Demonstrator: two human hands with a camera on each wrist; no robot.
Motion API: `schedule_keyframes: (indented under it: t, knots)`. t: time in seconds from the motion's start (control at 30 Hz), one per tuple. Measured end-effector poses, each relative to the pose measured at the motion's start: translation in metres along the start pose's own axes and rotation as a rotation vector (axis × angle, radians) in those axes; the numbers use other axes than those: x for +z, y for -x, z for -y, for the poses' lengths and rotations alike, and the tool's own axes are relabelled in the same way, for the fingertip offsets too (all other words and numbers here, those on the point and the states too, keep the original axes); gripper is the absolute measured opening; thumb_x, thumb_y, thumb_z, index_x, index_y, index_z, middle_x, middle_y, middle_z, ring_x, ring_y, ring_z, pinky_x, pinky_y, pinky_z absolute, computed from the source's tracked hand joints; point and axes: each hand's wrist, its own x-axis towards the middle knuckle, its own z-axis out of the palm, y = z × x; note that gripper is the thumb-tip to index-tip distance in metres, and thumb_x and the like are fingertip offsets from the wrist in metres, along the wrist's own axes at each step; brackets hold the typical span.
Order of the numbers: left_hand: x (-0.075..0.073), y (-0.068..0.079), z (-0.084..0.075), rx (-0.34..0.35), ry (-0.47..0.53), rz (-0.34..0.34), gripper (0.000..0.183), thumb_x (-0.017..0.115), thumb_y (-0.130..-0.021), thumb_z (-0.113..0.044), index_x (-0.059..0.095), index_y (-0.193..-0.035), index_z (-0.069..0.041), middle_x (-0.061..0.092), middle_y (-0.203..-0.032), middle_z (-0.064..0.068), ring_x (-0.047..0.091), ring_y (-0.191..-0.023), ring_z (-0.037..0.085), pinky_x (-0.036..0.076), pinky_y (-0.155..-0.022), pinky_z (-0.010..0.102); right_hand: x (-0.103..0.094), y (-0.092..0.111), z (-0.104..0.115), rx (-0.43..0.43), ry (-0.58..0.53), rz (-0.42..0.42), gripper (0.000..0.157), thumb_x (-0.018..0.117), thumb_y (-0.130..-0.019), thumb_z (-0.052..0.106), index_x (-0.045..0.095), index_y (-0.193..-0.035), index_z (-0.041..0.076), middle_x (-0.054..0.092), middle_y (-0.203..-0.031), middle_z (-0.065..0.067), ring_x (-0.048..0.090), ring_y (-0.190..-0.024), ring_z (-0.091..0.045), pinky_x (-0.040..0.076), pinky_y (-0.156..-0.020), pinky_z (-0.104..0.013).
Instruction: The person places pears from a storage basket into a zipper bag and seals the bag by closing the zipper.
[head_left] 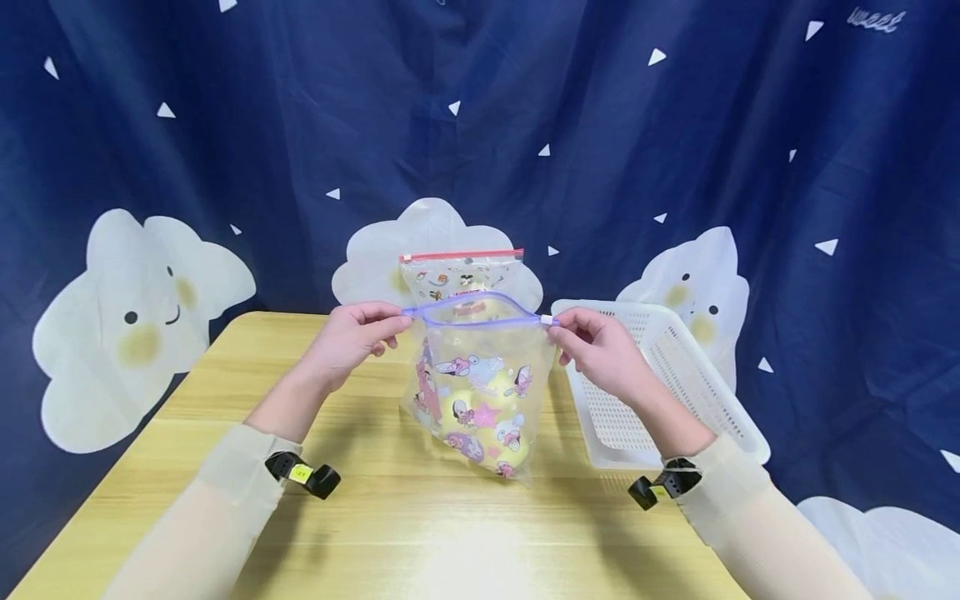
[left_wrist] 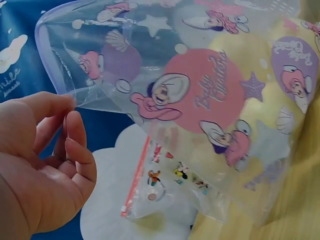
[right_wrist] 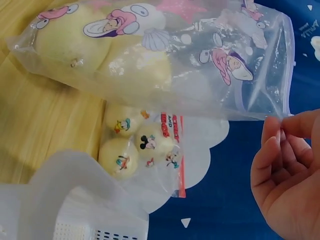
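A clear zip bag (head_left: pixel 480 400) with a purple zip edge and pink cartoon prints hangs upright between my hands, its mouth parted. Pale yellow round things (right_wrist: pixel 72 47) fill its lower part. My left hand (head_left: pixel 360 337) pinches the left corner of the zip edge between thumb and fingers. At the opposite corner my right hand (head_left: pixel 600 346) pinches the edge, right beside the white slider (head_left: pixel 549 320). In the right wrist view, thumb and fingertips meet at that corner.
Behind stands a second clear bag (head_left: pixel 461 271) with a red zip edge, holding yellow round things too. A white perforated basket (head_left: pixel 705 367) stands on the right of the wooden table (head_left: pixel 360 542). A dark blue curtain (head_left: pixel 300 125) with cloud prints hangs behind.
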Motion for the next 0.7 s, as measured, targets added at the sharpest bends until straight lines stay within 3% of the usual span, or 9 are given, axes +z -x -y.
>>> schedule_keyframes:
  t: [0.23,0.4,0.7]
  knots:
    - [-0.008,0.010,-0.018,0.058,0.017,-0.042,0.033,0.078,-0.104,-0.023,0.075,-0.124,0.004,0.072,-0.089,-0.011,0.064,-0.081,0.012,0.056,-0.075,0.025,-0.014,0.002,-0.004,-0.006,0.022,-0.019,0.017,0.070,-0.108,0.016,0.075,-0.112,0.001,0.071,-0.087,0.003,0.068,-0.074,-0.016,0.050,-0.059,-0.024]
    - [-0.013,0.019,-0.027,0.092,0.014,-0.052,0.025,0.079,-0.103,-0.022,0.078,-0.119,-0.003,0.072,-0.089,-0.009,0.064,-0.080,0.014,0.054,-0.074,0.024,-0.023,0.002,-0.009,-0.004,0.006,-0.043,0.018,0.072,-0.108,0.019,0.075,-0.112,0.001,0.070,-0.083,0.006,0.065,-0.072,-0.011,0.049,-0.055,-0.025]
    - [-0.020,0.030,-0.019,0.122,0.035,-0.052,0.006,0.076,-0.105,-0.018,0.080,-0.109,-0.017,0.070,-0.090,-0.007,0.065,-0.079,0.014,0.054,-0.071,0.024,-0.031,0.010,-0.018,-0.002,-0.036,-0.050,0.019,0.073,-0.107,0.018,0.075,-0.112,-0.001,0.068,-0.080,0.005,0.063,-0.071,-0.010,0.049,-0.055,-0.024]
